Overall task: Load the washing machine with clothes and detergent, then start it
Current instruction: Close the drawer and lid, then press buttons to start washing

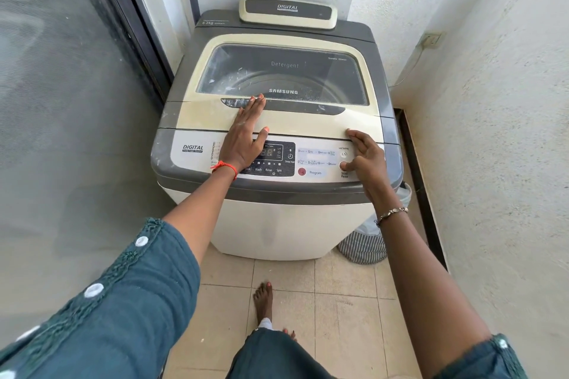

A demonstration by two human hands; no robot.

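One washing machine (277, 132), top-loading, stands before you in the corner, its one glass lid (281, 77) shut. One striped laundry basket (365, 244) sits on the floor just beside its right flank. Your two hands: left hand (246, 132) flat and released on the lid's front, fingertips at the handle recess; right hand (366, 157) loosely spread over the control panel (317, 160), grasping nothing.

The washing machine (277, 120) stands in a corner, a glass door (61, 101) to its left and a wall (492, 132) to its right. Its lid (308, 120) lies shut, with the control panel (317, 160) in front of it. The left hand (246, 135) rests flat on the lid, fingertips at the handle recess (308, 106); the right hand (366, 157) is over the panel's right end. A basket (366, 243) sits on the floor (308, 301) beside the machine's right front corner
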